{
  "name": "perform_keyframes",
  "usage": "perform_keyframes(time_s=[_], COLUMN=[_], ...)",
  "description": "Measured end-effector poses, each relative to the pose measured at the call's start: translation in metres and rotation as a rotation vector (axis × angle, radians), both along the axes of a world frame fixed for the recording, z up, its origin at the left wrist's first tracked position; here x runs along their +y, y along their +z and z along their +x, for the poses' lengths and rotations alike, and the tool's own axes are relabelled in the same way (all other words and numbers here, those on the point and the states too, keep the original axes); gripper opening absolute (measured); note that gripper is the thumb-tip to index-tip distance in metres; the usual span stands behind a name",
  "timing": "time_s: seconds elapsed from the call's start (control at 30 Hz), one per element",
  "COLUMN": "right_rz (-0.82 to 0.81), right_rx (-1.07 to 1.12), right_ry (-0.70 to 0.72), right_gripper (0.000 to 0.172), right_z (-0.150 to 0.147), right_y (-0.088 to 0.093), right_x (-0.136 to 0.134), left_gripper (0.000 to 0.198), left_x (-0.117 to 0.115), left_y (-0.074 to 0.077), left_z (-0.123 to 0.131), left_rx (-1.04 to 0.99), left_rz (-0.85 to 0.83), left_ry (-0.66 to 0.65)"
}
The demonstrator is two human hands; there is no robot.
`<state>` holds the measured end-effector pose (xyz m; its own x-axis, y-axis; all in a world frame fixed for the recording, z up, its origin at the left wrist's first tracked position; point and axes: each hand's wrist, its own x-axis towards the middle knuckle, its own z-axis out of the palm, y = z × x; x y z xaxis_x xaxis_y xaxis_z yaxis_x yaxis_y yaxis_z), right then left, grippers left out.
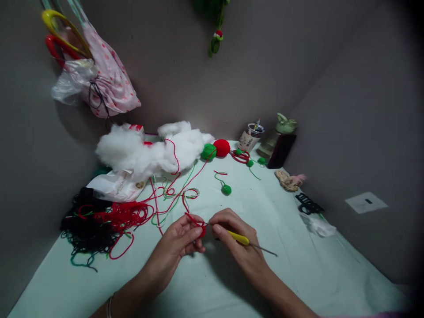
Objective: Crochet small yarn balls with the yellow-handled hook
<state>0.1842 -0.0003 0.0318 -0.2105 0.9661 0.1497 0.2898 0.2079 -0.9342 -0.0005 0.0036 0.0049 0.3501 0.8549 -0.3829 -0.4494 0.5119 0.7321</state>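
Observation:
Pinched in my left hand [183,235] is a small red crochet piece [202,230], with red yarn [187,207] running from it up across the table. My right hand [239,238] grips a crochet hook [239,237] with a yellow handle; one thin metal end sticks out to the lower right. The other end meets the red piece between my two hands, where the fingers partly hide it. Just beyond my hands lies a small green crocheted ball [226,189] with a yarn tail.
White stuffing [149,150] and tangled black and red yarn [99,221] occupy the left. At the back are a green ball [208,152], a red ball [221,148], red-handled scissors [240,156], a pen cup [251,138], a bottle [281,128] and a dark phone-like slab [282,150].

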Motion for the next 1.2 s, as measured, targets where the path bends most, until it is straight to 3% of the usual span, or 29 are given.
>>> perform_keyframes(time_s=[0.1,0.2,0.3,0.37,0.5,0.57,0.63,0.77,0.97,1.07,1.2], right_rz=[-0.054,-0.062,-0.118,-0.193,-0.36,-0.418,-0.434,-0.382,-0.426,-0.459,-0.507], right_rx=[0.013,0.068,0.159,0.35,0.864,0.96,0.919,0.717,0.561,0.608,0.757], right_ry=[0.06,0.06,-0.022,-0.022,0.286,0.472,0.598,0.682,0.916,0.878,0.617], right_gripper=[0.019,0.01,0.006,0.01,0.025,0.032,0.042,0.049,0.041,0.045,0.043], right_z=[-0.002,-0.005,-0.001,0.006,0.026,0.033,0.037,0.035,0.026,0.021,0.012], right_y=[-0.004,-0.006,-0.004,-0.001,0.008,0.012,0.016,0.024,0.024,0.016,0.003], right_x=[-0.001,-0.003,-0.001,0.001,-0.001,-0.007,-0.015,-0.023,-0.014,-0.011,-0.01], left_gripper=[0.049,0.054,0.04,0.03,0.02,0.014,0.01,0.012,0.009,0.012,0.015], left_x=[-0.001,-0.002,-0.001,0.004,0.021,0.027,0.03,0.027,0.024,0.021,0.014], left_y=[-0.003,-0.008,-0.007,-0.003,0.004,0.005,0.006,0.0,-0.009,-0.003,0.011], left_z=[0.003,0.007,0.003,-0.006,-0.032,-0.043,-0.047,-0.04,-0.023,-0.022,-0.021], left_rx=[0.031,0.073,0.157,0.249,0.716,0.847,0.908,0.989,1.02,0.948,0.78], left_rz=[0.034,0.117,0.182,0.223,0.481,0.561,0.623,0.731,0.774,0.734,0.571], left_ry=[0.008,0.025,-0.035,-0.057,0.182,0.236,0.207,0.081,0.092,0.145,0.199])
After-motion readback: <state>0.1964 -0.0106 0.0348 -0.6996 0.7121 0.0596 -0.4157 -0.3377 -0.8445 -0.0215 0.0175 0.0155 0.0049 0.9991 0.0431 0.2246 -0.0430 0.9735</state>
